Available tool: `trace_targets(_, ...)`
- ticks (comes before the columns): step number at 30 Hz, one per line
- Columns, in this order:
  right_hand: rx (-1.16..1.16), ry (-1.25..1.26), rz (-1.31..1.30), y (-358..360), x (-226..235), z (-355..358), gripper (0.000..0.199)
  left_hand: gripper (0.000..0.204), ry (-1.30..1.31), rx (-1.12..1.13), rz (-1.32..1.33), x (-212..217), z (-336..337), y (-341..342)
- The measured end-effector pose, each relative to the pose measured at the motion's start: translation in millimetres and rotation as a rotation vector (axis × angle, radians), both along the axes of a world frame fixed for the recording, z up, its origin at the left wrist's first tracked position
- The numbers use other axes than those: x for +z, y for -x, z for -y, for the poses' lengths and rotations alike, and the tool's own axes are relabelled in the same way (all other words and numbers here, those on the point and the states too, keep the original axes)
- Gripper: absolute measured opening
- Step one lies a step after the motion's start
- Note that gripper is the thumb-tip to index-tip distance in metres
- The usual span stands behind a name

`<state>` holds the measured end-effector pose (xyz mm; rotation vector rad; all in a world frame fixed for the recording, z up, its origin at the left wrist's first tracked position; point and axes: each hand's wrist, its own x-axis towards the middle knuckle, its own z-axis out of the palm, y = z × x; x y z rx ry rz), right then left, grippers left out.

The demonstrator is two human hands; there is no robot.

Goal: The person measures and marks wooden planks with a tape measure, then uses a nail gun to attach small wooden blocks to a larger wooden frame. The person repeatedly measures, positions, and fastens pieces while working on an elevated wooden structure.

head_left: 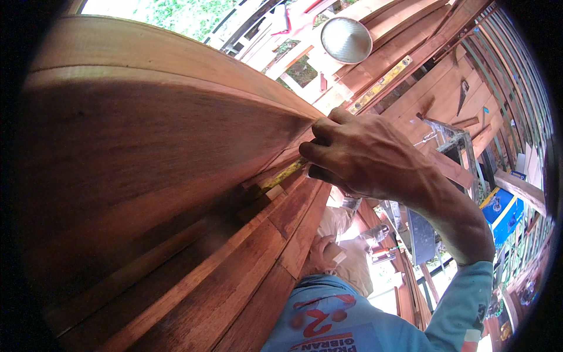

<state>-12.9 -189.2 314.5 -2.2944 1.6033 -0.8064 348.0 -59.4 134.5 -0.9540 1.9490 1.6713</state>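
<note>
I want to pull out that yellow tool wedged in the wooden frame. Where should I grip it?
Judging by the head view, grip the yellow tool at its upper right end, where the right hand already pinches it. Come from the right; boards cover its lower left end.

Daylight pours in from the top edge, blowing out the greenery [187, 14] there, while the broad wooden panel [146, 152] at left sits in soft shadow. Straight boards bow strongly toward the black circular rim (fisheye), and near surfaces look slightly blurred.
</note>
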Motion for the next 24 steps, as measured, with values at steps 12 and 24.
trace_targets(12, -0.011, 0.003, -0.064, -5, -2, -1, 0.027, 0.093, 0.000, 0.014, -0.004, 3, -7, -4)
trace_targets(24, -0.006, -0.021, -0.095, -6, -1, -6, 0.030, 0.093, 0.005, 0.037, -0.008, 6, -15, -7)
